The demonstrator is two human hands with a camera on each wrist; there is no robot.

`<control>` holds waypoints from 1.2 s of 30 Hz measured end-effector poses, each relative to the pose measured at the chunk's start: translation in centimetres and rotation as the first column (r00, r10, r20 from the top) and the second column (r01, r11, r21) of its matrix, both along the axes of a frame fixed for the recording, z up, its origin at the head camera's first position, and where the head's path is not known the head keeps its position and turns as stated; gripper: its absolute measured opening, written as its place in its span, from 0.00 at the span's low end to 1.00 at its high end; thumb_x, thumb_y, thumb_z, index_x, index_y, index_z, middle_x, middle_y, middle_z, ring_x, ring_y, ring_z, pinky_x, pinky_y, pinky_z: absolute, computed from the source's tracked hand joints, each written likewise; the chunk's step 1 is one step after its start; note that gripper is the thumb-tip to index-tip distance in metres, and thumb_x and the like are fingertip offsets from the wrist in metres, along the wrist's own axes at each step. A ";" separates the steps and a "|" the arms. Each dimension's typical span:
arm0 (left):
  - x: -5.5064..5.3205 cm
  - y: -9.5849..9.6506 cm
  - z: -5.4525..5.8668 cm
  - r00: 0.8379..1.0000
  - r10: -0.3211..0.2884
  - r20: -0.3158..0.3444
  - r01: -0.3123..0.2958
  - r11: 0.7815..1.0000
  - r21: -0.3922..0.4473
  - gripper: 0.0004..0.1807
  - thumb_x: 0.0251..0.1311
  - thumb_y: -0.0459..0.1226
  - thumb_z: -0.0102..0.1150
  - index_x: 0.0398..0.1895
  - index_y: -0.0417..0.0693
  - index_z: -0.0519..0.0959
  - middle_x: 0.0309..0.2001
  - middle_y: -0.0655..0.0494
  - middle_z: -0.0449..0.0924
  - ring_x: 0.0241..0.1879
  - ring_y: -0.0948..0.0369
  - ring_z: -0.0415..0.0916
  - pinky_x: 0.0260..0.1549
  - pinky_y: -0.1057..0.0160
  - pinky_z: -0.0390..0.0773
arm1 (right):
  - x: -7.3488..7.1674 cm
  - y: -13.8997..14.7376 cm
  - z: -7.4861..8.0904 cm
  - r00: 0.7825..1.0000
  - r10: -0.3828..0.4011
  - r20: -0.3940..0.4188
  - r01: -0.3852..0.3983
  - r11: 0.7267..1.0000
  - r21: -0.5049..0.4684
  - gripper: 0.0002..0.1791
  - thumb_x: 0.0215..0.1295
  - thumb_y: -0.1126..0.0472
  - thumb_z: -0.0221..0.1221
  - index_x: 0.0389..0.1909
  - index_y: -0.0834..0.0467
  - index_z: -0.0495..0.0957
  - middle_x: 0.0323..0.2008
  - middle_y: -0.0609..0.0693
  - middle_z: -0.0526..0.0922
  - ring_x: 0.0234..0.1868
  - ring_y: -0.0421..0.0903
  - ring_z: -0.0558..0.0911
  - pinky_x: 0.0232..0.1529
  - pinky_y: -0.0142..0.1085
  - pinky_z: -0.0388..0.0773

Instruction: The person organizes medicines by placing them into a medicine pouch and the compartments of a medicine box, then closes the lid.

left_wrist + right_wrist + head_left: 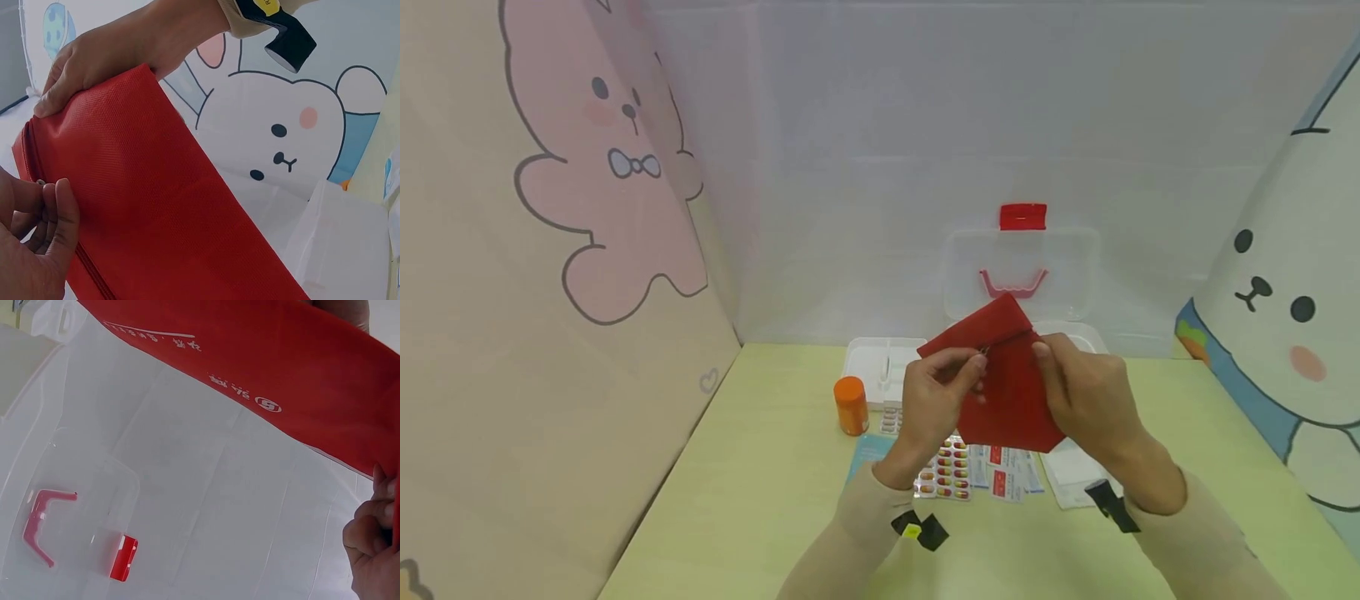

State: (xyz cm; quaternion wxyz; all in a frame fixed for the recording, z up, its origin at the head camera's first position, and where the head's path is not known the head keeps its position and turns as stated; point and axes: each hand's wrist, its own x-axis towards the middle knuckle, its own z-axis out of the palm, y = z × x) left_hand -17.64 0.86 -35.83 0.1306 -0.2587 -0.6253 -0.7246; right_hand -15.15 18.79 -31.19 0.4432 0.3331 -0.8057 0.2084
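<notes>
A red zippered pouch (pixel 1011 400) is held up above the table, tilted, its dark zipper running near the top edge. My left hand (pixel 936 400) pinches the small metal zipper pull (pixel 983 351) between thumb and finger, also seen in the left wrist view, where the zipper (pixel 94 272) runs down past the fingers. With the right hand (pixel 1086 396) I grip the pouch's right edge near the zipper end. White lettering (pixel 228 387) marks the far side of the pouch in the right wrist view. How far the zipper is drawn I cannot tell.
Beneath the pouch lie capsule blister packs (pixel 953 471), small paper sachets (pixel 1007 483), a blue packet (pixel 868 450) and a white packet (pixel 1071 475). An orange bottle (pixel 851 407) stands left, before a white tray (pixel 861 358). Behind, a clear box lid (pixel 1067 267) with pink handle stands raised.
</notes>
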 end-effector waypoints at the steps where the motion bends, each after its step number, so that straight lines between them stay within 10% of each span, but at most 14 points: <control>1: 0.0 0.0 0.0 1.000 0.002 0.005 -0.002 1.000 0.001 0.09 0.64 0.32 0.60 0.40 0.31 0.82 0.32 0.34 0.79 0.27 0.67 0.76 0.29 0.67 0.83 | 0.0 0.0 0.0 1.000 0.000 0.000 0.000 1.000 0.000 0.29 0.77 0.45 0.40 0.38 0.67 0.74 0.25 0.59 0.85 0.21 0.52 0.85 0.20 0.45 0.81; 36: -2.1 -1.4 -1.7 0.994 0.050 0.097 -0.049 0.999 -0.020 0.10 0.63 0.34 0.62 0.38 0.31 0.83 0.32 0.32 0.81 0.23 0.67 0.77 0.25 0.66 0.83 | -0.9 1.5 0.6 0.997 -0.069 -0.029 0.067 0.996 -0.051 0.29 0.77 0.45 0.41 0.36 0.68 0.75 0.23 0.59 0.84 0.18 0.52 0.83 0.19 0.46 0.80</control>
